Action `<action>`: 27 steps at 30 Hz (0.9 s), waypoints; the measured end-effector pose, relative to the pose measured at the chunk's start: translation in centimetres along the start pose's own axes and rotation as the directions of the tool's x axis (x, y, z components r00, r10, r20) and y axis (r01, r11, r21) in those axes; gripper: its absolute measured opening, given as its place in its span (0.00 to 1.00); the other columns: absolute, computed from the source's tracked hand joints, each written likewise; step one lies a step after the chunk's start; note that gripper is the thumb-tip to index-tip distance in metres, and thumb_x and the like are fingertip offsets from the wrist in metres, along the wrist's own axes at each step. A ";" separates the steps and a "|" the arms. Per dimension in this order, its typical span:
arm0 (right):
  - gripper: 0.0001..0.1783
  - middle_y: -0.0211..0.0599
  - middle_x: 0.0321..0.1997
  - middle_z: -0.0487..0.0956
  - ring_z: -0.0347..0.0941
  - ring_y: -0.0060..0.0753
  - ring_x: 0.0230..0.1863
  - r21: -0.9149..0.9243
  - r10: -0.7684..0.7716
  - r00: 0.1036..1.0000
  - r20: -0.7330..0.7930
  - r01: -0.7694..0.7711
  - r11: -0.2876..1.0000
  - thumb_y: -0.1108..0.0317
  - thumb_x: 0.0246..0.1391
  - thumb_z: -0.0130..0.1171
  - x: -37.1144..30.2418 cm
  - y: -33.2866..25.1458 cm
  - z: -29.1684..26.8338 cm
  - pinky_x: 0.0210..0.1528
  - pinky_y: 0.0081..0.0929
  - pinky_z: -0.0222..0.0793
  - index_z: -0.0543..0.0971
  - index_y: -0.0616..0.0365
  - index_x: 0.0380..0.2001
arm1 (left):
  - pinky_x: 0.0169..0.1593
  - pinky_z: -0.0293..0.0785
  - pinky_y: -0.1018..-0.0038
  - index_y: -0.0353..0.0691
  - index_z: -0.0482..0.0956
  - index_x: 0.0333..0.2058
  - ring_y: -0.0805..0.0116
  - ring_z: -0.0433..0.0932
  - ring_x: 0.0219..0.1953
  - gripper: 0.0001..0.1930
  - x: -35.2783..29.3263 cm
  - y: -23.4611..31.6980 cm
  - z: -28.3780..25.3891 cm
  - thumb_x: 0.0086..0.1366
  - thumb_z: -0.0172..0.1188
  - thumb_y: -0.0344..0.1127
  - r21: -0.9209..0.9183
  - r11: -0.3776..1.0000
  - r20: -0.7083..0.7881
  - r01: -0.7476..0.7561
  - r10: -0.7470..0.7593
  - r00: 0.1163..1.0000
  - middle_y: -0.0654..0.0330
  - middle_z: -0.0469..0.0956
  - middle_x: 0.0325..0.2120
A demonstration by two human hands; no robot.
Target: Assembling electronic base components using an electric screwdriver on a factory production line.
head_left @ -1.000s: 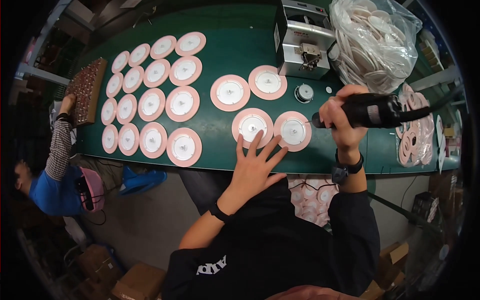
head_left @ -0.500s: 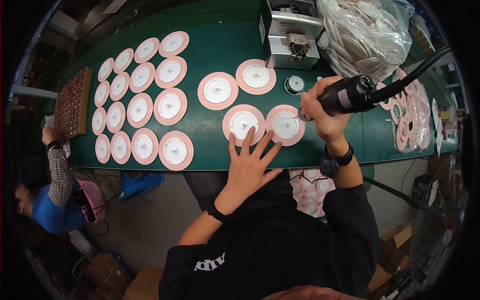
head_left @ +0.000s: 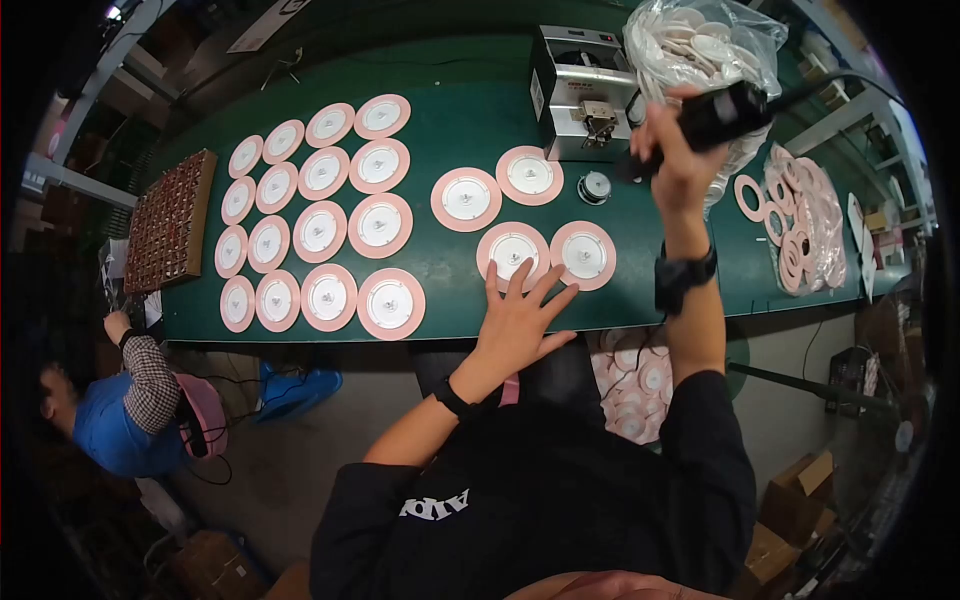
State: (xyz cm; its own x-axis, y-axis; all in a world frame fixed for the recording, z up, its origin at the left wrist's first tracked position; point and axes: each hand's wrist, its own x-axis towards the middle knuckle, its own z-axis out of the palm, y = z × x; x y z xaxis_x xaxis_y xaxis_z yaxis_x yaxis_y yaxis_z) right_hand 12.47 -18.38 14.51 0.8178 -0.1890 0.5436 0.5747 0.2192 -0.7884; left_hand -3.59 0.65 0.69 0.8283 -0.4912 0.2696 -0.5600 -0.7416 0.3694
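My left hand (head_left: 515, 325) lies flat with spread fingers, its fingertips on the near edges of two white discs with pink rims, the left disc (head_left: 513, 243) and the right disc (head_left: 583, 243). Small fittings sit at the discs' centres. My right hand (head_left: 685, 165) is wrapped round a black corded electric screwdriver (head_left: 728, 112), held in the air. The tool's blurred front end points left, in front of a silver box-shaped machine (head_left: 590, 95). Beyond the left hand lie two more such discs, one (head_left: 466, 184) to the left and one (head_left: 529, 163) to the right.
Several rows of finished-looking pink-rimmed discs (head_left: 330, 231) cover the left of the green table (head_left: 440, 290). A small round metal tin (head_left: 593, 187) stands near the machine. Bagged white discs (head_left: 705, 50) and pink rings (head_left: 800, 225) lie right. Another person (head_left: 125, 420) sits far left.
My right hand has lifted the screwdriver away from the right-hand disc, up towards the silver machine. My left hand stays spread on the two discs. The whole view has shifted slightly.
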 end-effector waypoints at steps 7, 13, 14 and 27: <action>0.14 0.31 0.21 0.73 0.67 0.25 0.17 -0.154 -0.058 0.997 0.055 0.066 0.986 0.78 0.54 0.67 7.0 4.6 1.1 0.24 0.29 0.66 0.72 0.60 0.39 | 0.69 0.45 0.30 0.63 0.76 0.60 0.50 0.61 0.68 0.35 -0.1 0.4 -0.3 0.53 0.71 0.59 -0.006 1.000 -0.040 0.030 -0.031 0.999 0.67 0.67 0.66; 0.12 0.30 0.20 0.69 0.64 0.24 0.16 -0.057 0.137 0.985 0.106 -0.132 0.990 0.79 0.55 0.64 3.3 1.8 0.1 0.24 0.28 0.65 0.71 0.58 0.37 | 0.69 0.45 0.31 0.60 0.77 0.59 0.51 0.62 0.68 0.33 -0.2 0.4 -0.5 0.53 0.70 0.57 -0.025 0.998 -0.043 0.056 -0.058 0.997 0.67 0.67 0.66; 0.12 0.29 0.20 0.68 0.63 0.24 0.15 -0.010 0.165 0.981 0.102 -0.165 0.986 0.79 0.56 0.63 1.1 0.6 0.4 0.23 0.27 0.65 0.70 0.58 0.38 | 0.69 0.45 0.31 0.60 0.77 0.59 0.51 0.62 0.68 0.33 -0.4 0.3 -0.5 0.53 0.70 0.57 -0.028 0.997 -0.043 0.066 -0.067 0.997 0.67 0.67 0.66; 0.17 0.34 0.27 0.70 0.67 0.25 0.18 -0.037 0.134 0.967 0.219 -0.129 0.991 0.84 0.56 0.59 -8.0 2.0 0.0 0.24 0.28 0.68 0.67 0.60 0.45 | 0.70 0.43 0.31 0.61 0.77 0.59 0.50 0.61 0.68 0.32 -0.1 0.3 -0.3 0.55 0.69 0.58 -0.042 0.998 -0.020 0.055 -0.056 0.998 0.67 0.67 0.65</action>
State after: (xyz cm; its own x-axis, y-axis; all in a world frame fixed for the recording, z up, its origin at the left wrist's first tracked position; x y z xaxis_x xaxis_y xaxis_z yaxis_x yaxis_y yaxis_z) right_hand 7.12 -16.47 8.56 0.8740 0.0561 0.4827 0.4629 0.2057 -0.8622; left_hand -3.80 0.62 1.07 0.8577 -0.4399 0.2662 -0.5139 -0.7475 0.4208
